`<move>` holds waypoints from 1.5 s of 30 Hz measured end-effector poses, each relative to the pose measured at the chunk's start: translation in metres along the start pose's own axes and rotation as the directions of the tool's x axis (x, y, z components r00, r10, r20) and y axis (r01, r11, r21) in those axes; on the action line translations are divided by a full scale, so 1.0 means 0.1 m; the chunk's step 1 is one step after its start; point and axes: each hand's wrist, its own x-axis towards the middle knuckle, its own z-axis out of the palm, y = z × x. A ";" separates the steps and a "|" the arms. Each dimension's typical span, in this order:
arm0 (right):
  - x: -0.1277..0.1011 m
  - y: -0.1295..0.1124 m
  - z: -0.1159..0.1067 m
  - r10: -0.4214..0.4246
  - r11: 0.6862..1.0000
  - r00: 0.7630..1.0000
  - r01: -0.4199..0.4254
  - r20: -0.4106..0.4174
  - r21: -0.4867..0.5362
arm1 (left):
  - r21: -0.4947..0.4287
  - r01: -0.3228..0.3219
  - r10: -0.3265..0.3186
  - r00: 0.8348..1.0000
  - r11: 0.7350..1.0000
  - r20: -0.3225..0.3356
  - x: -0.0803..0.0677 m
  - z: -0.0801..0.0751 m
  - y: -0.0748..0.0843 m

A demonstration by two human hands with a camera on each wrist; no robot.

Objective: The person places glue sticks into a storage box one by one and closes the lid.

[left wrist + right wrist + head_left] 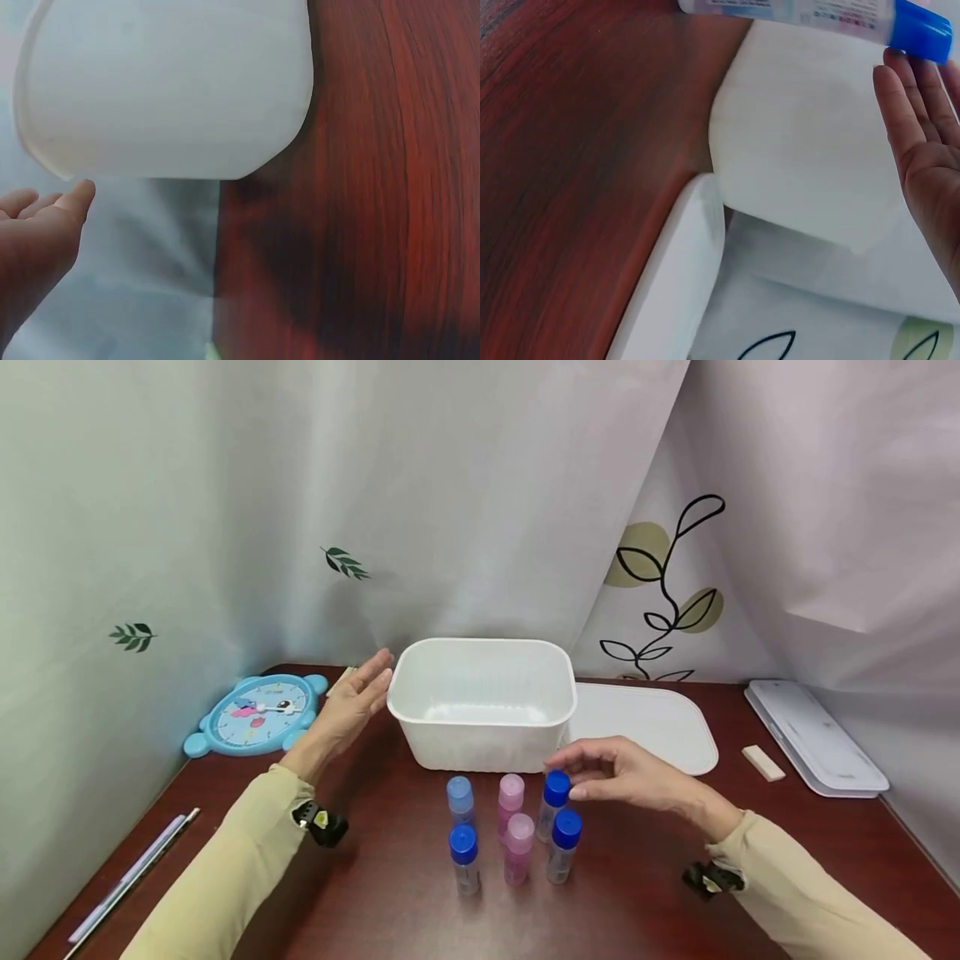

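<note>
Bottles, six small clear ones with coloured caps, stand upright in two rows of three on your tabletop [390, 910], just in front of the white plastic tub [482, 702].

Largest first: the tabletop, dark red wood grain, carries everything. The tub sits open and holds nothing that can be seen. Its white lid [648, 722] lies flat on the tabletop, touching the tub's right side. A white tray [813, 735] lies well apart at the far right, with a small pale block [762, 763] between it and the lid. A blue toy clock [258, 714] rests at the back left. A pen [131, 878] lies near the left edge.

Bottles, by row: back row, light-blue cap [460, 799], pink cap [511, 802], dark-blue cap [555, 802]; front row, dark-blue cap [464, 858], pink cap [518, 848], dark-blue cap [564, 845].

Your left hand [352, 706] is spread flat, fingers straight, just beside the tub's left wall, grasping nothing. Your right hand [626, 774] has fingertips curled at the back-right bottle's cap; whether it truly pinches it cannot be told.

Progress, as a judgement: none of the six is in the tub yet; all remain to be moved.
</note>
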 end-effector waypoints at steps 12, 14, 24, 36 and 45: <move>0.07 0.00 -0.05 0.023 0.992 1.000 -0.025 -0.016 -0.126 | -0.081 0.010 -0.011 1.000 0.997 -0.011 0.05 0.08 -0.15; 0.08 -0.09 -0.14 0.014 0.985 0.999 -0.021 -0.039 -0.173 | -0.077 0.013 -0.014 1.000 0.997 -0.007 0.05 0.08 -0.15; 0.54 -0.92 -0.66 -0.040 0.978 0.977 -0.005 -0.211 -0.209 | -0.059 0.018 -0.019 1.000 0.998 -0.018 0.07 0.07 -0.14; 1.69 -0.59 -0.40 0.179 0.968 0.906 -0.232 -0.384 -0.095 | -0.005 0.023 -0.023 1.000 1.000 0.001 0.05 0.07 -0.18; 2.13 -0.35 -0.12 0.301 0.899 0.903 -0.376 -0.308 -0.223 | 0.092 0.027 -0.025 1.000 0.995 -0.014 0.04 0.06 -0.13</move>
